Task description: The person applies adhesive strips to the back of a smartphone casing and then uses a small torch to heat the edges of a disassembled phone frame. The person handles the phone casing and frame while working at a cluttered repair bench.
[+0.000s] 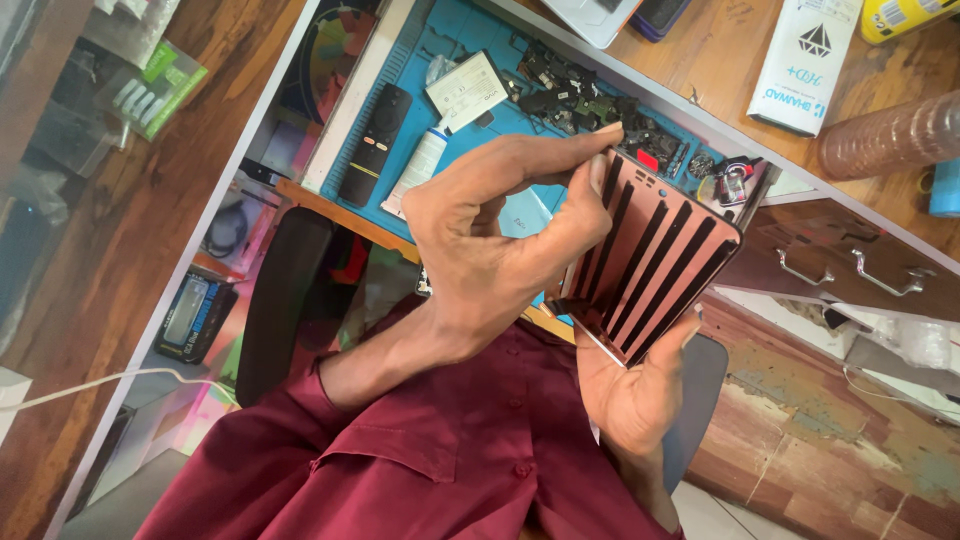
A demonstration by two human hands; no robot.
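Note:
My left hand (480,235) reaches in from the lower left. Its thumb and fingertips pinch the upper left edge of a copper-pink phone panel (650,265) that carries several black strips. From below, my right hand (630,390) cups the panel's lower edge, palm toward me. The panel is held tilted above my lap, in front of my maroon shirt (430,460).
A blue work mat (460,30) on the wooden desk carries a black remote (375,145), a white tube (418,170), a grey flat battery (467,92) and several small dark phone parts (575,95). A white box (810,65) and a brown bottle (890,135) lie at the upper right. A drawer with metal handles (850,270) is at the right.

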